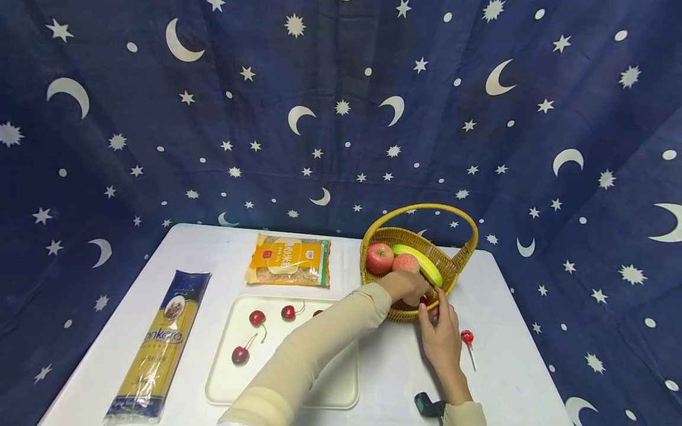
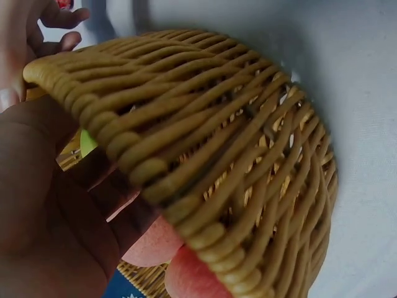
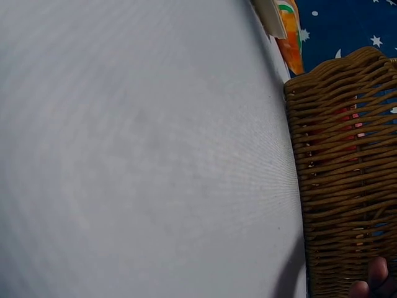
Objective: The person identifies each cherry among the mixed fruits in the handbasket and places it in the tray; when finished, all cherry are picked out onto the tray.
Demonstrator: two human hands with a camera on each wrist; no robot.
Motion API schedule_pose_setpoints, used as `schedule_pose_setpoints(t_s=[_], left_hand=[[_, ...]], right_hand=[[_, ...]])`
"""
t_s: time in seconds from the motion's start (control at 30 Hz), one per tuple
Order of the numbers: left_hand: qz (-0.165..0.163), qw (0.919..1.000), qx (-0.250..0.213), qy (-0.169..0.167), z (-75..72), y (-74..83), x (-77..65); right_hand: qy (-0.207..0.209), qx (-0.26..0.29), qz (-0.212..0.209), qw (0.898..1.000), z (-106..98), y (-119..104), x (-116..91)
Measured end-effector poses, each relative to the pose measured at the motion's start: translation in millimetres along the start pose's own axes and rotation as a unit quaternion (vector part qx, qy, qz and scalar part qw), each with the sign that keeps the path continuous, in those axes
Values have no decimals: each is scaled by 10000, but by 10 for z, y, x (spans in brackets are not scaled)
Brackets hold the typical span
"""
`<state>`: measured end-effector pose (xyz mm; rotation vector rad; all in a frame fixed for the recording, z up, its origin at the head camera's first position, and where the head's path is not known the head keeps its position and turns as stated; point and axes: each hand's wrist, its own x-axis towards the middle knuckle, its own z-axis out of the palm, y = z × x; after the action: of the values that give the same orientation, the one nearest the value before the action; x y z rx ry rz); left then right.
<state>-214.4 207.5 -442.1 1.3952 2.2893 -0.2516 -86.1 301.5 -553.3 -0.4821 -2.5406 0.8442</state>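
Observation:
My left hand reaches over the front of a wicker basket, its fingers down inside. The left wrist view shows those fingers passing behind the woven rim, where their tips are hidden; I cannot tell what they hold. A small dark red cherry shows beside the left fingertips. My right hand holds the front right rim, thumb and forefinger over it and other fingers outside. An apple, a round pinkish fruit and a banana lie in the basket.
A cream tray with several cherries lies under the left forearm. Behind it is an orange grain packet; far left lies a spaghetti pack. A red lollipop lies right of the right hand. The basket's handle arches upward.

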Motion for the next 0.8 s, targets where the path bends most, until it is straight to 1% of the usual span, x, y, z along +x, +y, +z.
schedule_pose_setpoints(t_s=[0.1, 0.23, 0.3, 0.47, 0.53, 0.67, 0.8], left_hand=[[-48, 10000, 41, -46, 35, -11, -14], [-129, 9999, 66, 37, 101, -30, -39], [-147, 9997, 132, 146, 143, -42, -40], [-26, 9982, 254, 542, 209, -104, -34], [13, 9974, 293, 662, 205, -127, -48], [-30, 9964, 368, 767, 171, -154, -98], [-40, 9947, 318, 978, 142, -194, -166]], right_hand=[[-21, 20, -51, 10000, 7, -22, 6], [-44, 14, -89, 9999, 14, -26, 19], [-52, -2, -77, 10000, 15, -27, 18], [-117, -14, 4, 9999, 14, -35, -1], [-146, -27, 40, 9999, 12, -34, -6], [-158, -65, 70, 9998, 9, -22, -12], [-134, -67, 86, 9999, 3, -7, -14]])
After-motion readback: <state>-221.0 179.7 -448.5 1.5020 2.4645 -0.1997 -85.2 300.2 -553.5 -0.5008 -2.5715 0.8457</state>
